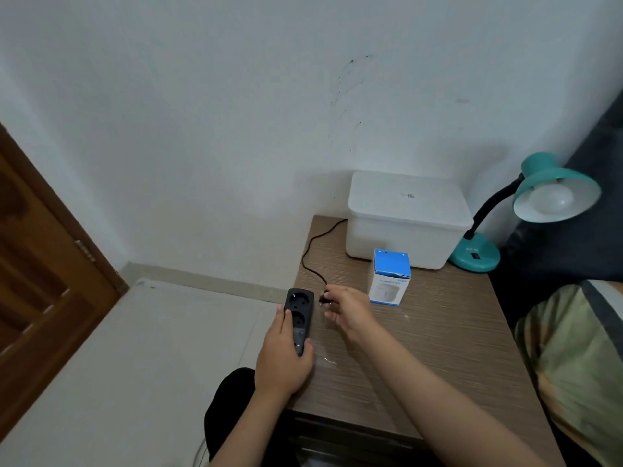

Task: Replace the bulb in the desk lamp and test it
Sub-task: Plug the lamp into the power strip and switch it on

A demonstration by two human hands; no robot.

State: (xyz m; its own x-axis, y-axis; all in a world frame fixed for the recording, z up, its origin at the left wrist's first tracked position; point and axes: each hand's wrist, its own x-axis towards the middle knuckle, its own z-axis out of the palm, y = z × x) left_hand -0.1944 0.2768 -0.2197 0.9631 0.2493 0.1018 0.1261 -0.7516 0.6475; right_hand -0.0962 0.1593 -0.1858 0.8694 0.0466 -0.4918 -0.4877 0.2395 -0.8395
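My left hand [281,360] is wrapped around the black power strip [298,319], held at the counter's [438,348] left edge, just left of the bulb box [389,278]. Next, my right hand [347,310] pinches the lamp's black plug [323,301] close beside the strip, its cord [312,256] running back behind the white lidded bin [406,219]. Behind the bulb box stands that bin. Right of it, the teal desk lamp [526,210] sits at the counter's far corner, a white bulb [553,197] in its shade.
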